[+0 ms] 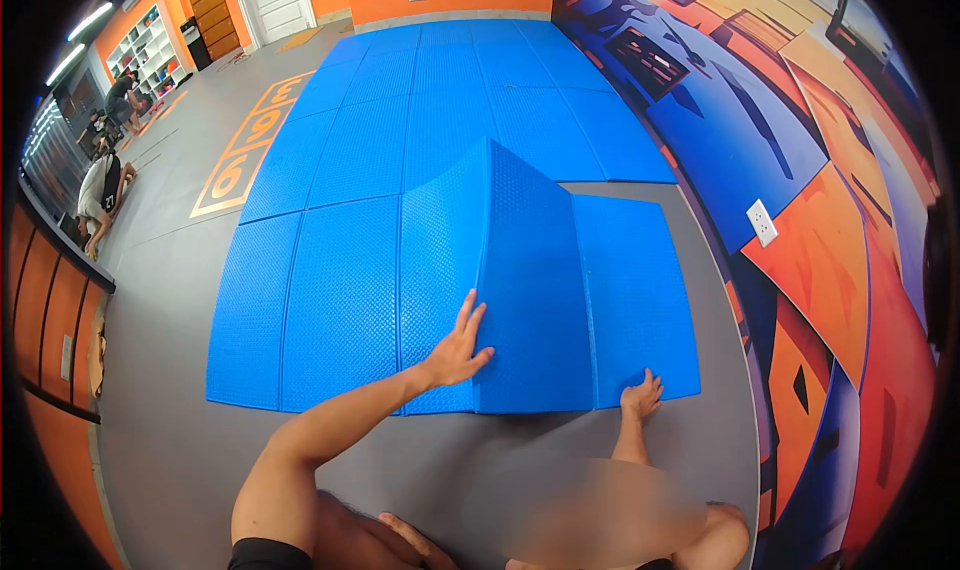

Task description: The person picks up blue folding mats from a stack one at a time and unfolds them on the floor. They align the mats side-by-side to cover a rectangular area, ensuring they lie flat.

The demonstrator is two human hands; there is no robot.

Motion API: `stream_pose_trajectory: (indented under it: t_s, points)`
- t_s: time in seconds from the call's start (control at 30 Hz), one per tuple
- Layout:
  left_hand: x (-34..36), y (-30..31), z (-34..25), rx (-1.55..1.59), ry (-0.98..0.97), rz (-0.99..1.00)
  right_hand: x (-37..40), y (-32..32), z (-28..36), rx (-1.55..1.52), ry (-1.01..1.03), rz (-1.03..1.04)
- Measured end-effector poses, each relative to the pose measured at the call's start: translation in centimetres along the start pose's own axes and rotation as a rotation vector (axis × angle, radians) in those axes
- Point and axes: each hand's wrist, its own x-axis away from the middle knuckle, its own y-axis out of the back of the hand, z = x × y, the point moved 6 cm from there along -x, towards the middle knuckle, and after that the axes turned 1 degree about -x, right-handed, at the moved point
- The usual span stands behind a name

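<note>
A blue folding mat [345, 300] with a textured surface lies in front of me, its panels marked by straight creases. Between its flat ends, two panels rise into a peaked ridge [535, 300]. My left hand [460, 348] rests against the left slope near the ridge line, with fingers stretched and thumb apart. At the near edge of the flat right-hand panel [640, 280], my right hand [642, 395] lies palm down on the mat, fingers extended. Neither hand grips anything that I can see.
More blue mats [450, 80] lie joined beyond this one. Grey floor [160, 370] borders them, with orange numbers [245, 150] on the left. A painted wall [800, 270] with a socket [761, 223] runs along the right. Another person [100, 190] bends down at far left.
</note>
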Motion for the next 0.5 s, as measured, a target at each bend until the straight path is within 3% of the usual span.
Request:
stream_pose_trajectory:
  t_s: [0.07, 0.13, 0.23, 0.37, 0.47, 0.5]
  points:
    - [-0.9, -2.1, 0.4, -0.032, -0.024, 0.006, 1.7, 0.1, 1.4, -0.015, 0.117, -0.094]
    - [-1.9, -3.7, 0.0, -0.04, 0.016, 0.078, 5.2, 2.3, 5.5, -0.136, 0.17, 0.132]
    - [-3.3, -5.2, -0.6, -0.004, 0.093, 0.158, 7.8, 2.6, 8.2, -0.127, 0.224, 0.296]
    - [-3.4, -6.6, 0.9, 0.076, 0.101, 0.171, 6.2, 2.6, 7.7, -0.093, 0.225, 0.352]
    - [-1.3, -8.5, 5.3, 0.108, 0.063, 0.258, 4.4, 2.6, 7.2, -0.032, 0.185, 0.435]
    - [0.2, -8.4, 6.9, -0.018, 0.129, 0.295, 3.7, 2.4, 6.6, 0.012, 0.17, 0.403]
